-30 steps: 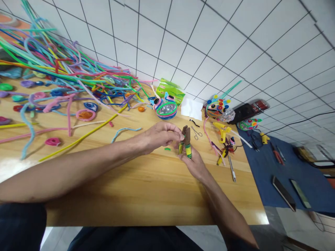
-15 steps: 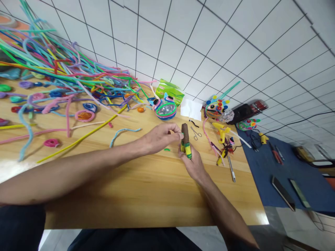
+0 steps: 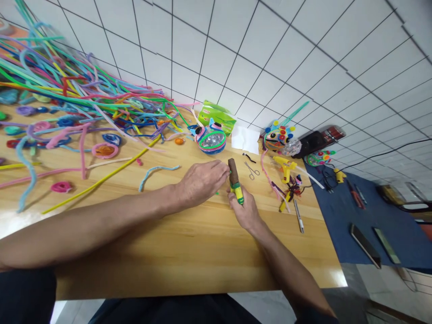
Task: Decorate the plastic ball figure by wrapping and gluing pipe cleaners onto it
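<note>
1. Pliers with a brown metal head and green-and-yellow handles point(image 3: 235, 182) up over the pale wooden tabletop point(image 3: 175, 256), right hand point(image 3: 246, 210) wrapped round the handles!
2. Left hand point(image 3: 204, 180) just beside that head, fingertips pinched on a small green piece point(image 3: 230, 171); whether it touches the pliers, can't tell.
3. Behind, a clear, rounded plastic vessel trimmed in green, blue and pink point(image 3: 211, 140); its glinting inside is too small to read.
4. Multicoloured fuzzy stems point(image 3: 101, 96) heaped left, white tiled wall point(image 3: 236, 54) behind, blue-covered surface point(image 3: 340, 234) right.
</note>
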`<state>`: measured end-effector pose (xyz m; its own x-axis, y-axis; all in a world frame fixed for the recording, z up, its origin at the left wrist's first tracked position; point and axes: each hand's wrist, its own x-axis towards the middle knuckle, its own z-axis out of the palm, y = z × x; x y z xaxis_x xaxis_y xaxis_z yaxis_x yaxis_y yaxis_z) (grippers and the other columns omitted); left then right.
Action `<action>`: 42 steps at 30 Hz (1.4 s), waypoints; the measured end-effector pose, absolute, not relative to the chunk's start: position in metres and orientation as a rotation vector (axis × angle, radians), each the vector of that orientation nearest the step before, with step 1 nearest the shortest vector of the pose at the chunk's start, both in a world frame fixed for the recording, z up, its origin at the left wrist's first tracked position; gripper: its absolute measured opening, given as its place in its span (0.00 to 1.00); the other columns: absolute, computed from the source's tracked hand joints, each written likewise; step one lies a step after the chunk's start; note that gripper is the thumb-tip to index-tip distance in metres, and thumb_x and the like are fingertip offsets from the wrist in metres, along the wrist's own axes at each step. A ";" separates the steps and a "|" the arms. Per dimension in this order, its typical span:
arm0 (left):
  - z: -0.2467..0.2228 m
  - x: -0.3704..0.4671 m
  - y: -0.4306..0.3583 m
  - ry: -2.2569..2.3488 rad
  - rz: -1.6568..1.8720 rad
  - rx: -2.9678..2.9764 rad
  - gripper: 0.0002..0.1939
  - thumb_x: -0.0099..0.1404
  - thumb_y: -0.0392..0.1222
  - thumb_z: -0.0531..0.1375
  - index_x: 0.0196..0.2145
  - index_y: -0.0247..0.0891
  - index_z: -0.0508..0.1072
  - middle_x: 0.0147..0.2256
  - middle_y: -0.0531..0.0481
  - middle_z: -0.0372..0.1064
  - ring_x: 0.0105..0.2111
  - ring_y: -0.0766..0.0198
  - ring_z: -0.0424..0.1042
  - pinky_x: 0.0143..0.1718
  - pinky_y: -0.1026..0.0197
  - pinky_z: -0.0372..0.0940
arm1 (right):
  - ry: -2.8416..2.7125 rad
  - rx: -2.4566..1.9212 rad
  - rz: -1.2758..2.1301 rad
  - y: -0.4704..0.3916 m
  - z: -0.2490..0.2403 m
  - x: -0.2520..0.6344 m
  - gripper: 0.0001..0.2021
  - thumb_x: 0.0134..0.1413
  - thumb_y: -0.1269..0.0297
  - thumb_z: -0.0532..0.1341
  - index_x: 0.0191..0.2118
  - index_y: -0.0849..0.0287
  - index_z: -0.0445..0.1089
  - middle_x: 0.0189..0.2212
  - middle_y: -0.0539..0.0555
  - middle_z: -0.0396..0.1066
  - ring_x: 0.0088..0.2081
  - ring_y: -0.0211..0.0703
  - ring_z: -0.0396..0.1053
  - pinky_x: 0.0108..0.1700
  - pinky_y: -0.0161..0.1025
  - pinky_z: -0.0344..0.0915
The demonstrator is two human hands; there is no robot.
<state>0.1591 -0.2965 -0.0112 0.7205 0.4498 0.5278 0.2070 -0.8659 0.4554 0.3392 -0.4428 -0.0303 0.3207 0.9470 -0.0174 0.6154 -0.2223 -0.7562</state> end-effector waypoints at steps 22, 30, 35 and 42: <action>0.023 0.158 -0.297 0.583 0.916 1.752 0.09 0.74 0.44 0.61 0.35 0.40 0.71 0.29 0.55 0.68 0.28 0.66 0.62 0.32 0.63 0.60 | -1.488 -1.967 0.536 -0.454 0.010 0.364 0.18 0.65 0.53 0.62 0.55 0.54 0.78 0.46 0.57 0.83 0.49 0.56 0.79 0.56 0.50 0.74; 0.019 0.162 -0.290 0.525 0.879 1.559 0.10 0.69 0.48 0.65 0.37 0.39 0.73 0.30 0.56 0.67 0.29 0.67 0.61 0.31 0.63 0.58 | -1.528 -1.964 0.546 -0.452 0.004 0.357 0.14 0.66 0.52 0.61 0.50 0.52 0.76 0.42 0.55 0.82 0.44 0.53 0.78 0.53 0.48 0.74; 0.019 0.160 -0.290 0.527 0.868 1.580 0.09 0.70 0.46 0.65 0.37 0.38 0.74 0.29 0.56 0.67 0.29 0.67 0.63 0.32 0.63 0.58 | -1.545 -1.973 0.508 -0.452 0.002 0.355 0.11 0.67 0.53 0.61 0.46 0.51 0.73 0.39 0.55 0.81 0.42 0.52 0.77 0.49 0.45 0.73; 0.011 0.162 -0.289 0.515 0.935 1.595 0.09 0.70 0.46 0.66 0.37 0.39 0.74 0.29 0.55 0.69 0.29 0.67 0.65 0.32 0.63 0.59 | -1.577 -2.046 0.441 -0.452 0.000 0.354 0.08 0.67 0.53 0.58 0.41 0.50 0.69 0.34 0.53 0.75 0.37 0.51 0.74 0.44 0.44 0.68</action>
<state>0.1620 -0.2891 0.0111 0.5850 0.7571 0.2907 -0.1587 -0.2447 0.9565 0.3539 -0.4525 -0.0003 0.2708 0.9611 0.0540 0.7938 -0.1913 -0.5773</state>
